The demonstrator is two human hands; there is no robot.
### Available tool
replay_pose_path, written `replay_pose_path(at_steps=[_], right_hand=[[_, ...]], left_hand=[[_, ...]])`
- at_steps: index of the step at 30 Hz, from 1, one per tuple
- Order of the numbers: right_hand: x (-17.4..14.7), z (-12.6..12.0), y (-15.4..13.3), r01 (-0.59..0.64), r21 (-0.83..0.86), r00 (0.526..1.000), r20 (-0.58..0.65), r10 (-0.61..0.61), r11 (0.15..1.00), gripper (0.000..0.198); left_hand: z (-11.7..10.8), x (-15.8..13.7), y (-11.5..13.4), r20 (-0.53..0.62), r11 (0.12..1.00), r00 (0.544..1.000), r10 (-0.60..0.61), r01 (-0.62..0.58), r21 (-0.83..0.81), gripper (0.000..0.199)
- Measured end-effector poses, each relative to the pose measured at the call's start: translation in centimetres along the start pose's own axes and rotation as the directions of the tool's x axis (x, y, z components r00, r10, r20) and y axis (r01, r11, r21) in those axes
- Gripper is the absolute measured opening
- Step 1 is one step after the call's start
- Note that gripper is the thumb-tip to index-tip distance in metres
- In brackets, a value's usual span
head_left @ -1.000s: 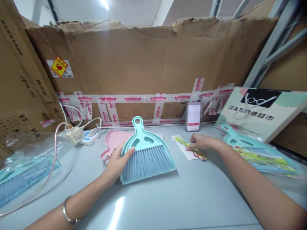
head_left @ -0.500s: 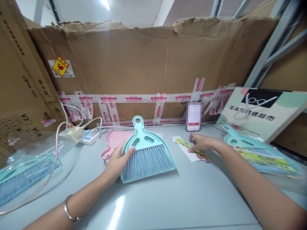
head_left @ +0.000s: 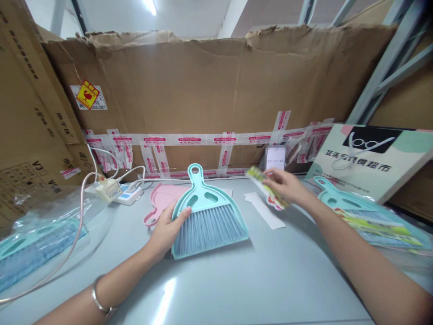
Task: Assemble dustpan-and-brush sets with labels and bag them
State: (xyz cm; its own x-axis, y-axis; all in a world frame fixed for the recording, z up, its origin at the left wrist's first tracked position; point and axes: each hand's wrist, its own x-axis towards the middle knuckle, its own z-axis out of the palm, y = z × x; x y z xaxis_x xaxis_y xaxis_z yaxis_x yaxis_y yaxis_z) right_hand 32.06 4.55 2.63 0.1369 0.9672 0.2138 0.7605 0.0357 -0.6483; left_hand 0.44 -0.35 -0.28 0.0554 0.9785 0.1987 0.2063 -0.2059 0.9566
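My left hand grips the left edge of a turquoise dustpan, thumb on the front, with a grey-blue bristled brush nested in it. Its handle points up and away from me. Above the table to the right, my right hand pinches a yellow-green printed card strip, blurred by motion. Beneath it lies a white paper strip on the table. Behind the turquoise set, a pink dustpan lies partly covered.
At right, another turquoise dustpan set with a printed card leans by a white box. A bagged set lies at left beside a cable and power strip. A phone stands against the cardboard wall.
My right hand has lifted a printed card strip off the table, up and slightly away, uncovering the white paper strip. My left hand holds the dustpan in the same place.
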Motion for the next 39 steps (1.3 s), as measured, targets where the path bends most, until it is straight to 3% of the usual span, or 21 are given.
replay_pose_path(at_steps=[1,2,3,4,6,8,10,12,16,19,22,33,39], right_hand=[[-0.6,0.0,-1.3,0.094,0.18,0.982,-0.179,-0.061,0.979,0.026],[-1.4,0.1,-2.7,0.225,0.387,0.932,-0.353,-0.082,0.894,0.027],[-2.5,0.4,-4.2,0.336,0.557,0.887,-0.459,-0.055,0.76,0.027],[-3.6,0.9,-5.6,0.377,0.688,0.878,-0.478,-0.004,0.62,0.027],[-6.0,2.3,-7.9,0.21,0.88,0.966,-0.255,0.051,0.427,0.027],[-7.9,3.9,-9.2,-0.057,0.935,0.998,0.041,0.052,0.351,0.027],[-8.8,5.2,-9.6,-0.242,0.901,0.97,0.236,0.059,0.361,0.028],[-8.8,5.8,-9.4,-0.312,0.863,0.948,0.311,0.068,0.399,0.029],[-8.2,5.7,-9.0,-0.297,0.85,0.934,0.354,-0.054,0.436,0.034],[-8.2,6.4,-8.9,-0.295,0.803,0.884,0.435,-0.171,0.518,0.04],[-8.5,7.7,-8.8,-0.326,0.751,0.846,0.503,-0.178,0.575,0.04],[-8.9,9.0,-8.8,-0.415,0.796,0.875,0.482,-0.046,0.44,0.037],[-8.8,8.9,-8.8,-0.41,0.8,0.882,0.47,-0.034,0.438,0.037]], left_hand=[[0.1,0.0,0.0,-0.012,1.0,1.0,-0.003,0.003,-0.005,0.042],[0.1,0.0,0.0,-0.023,1.0,1.0,-0.007,0.006,-0.016,0.042],[0.2,0.0,-0.1,-0.034,0.999,0.999,-0.011,0.01,-0.031,0.042],[0.3,0.0,-0.1,-0.049,0.999,0.999,-0.015,0.012,-0.049,0.043],[0.3,0.1,-0.4,-0.081,0.995,0.996,-0.028,0.02,-0.097,0.045],[0.3,0.2,-0.7,-0.113,0.989,0.992,-0.046,0.029,-0.143,0.046],[0.3,0.3,-0.9,-0.134,0.982,0.989,-0.069,0.044,-0.181,0.046],[0.2,0.4,-1.0,-0.137,0.975,0.986,-0.091,0.06,-0.214,0.045],[0.3,0.2,-0.8,-0.112,0.961,0.989,-0.097,0.064,-0.27,0.046],[0.3,0.0,-0.6,-0.077,0.949,0.993,-0.087,0.059,-0.31,0.045],[0.4,-0.1,-0.7,-0.089,0.947,0.991,-0.096,0.063,-0.316,0.045],[0.4,-0.3,-0.5,-0.074,0.954,0.995,-0.059,0.034,-0.299,0.053],[0.6,-0.6,0.6,-0.08,0.994,0.997,-0.005,-0.003,-0.108,0.069]])
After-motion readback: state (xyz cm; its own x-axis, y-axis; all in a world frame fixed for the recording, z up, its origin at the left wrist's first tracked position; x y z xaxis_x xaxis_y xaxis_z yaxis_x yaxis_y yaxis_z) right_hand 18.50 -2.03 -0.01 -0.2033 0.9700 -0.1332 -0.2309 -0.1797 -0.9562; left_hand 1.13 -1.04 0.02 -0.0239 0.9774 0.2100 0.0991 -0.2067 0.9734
